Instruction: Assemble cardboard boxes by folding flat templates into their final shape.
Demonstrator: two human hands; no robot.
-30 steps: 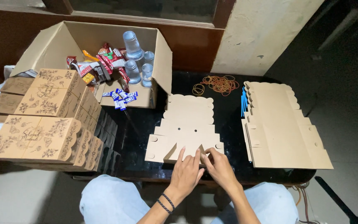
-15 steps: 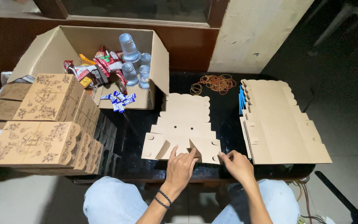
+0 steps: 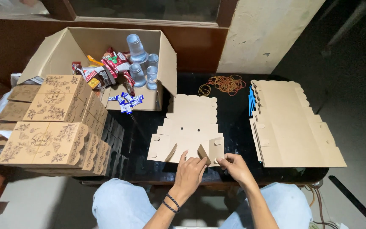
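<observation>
Both hands [image 3: 210, 167] pinch the flat box blank [image 3: 189, 129].

I log one dark glossy table [image 3: 234, 127], carrying: an open cardboard carton [image 3: 166, 63] at its far left corner; a flat die-cut box blank [image 3: 189, 127] at centre, near edge; a stack of unfolded box blanks [image 3: 293, 127] on the right, blue pieces [image 3: 250, 104] showing at its left side; a loose heap of rubber bands [image 3: 225, 84] at the back; stacked printed folded boxes [image 3: 51, 127] along the left end
</observation>
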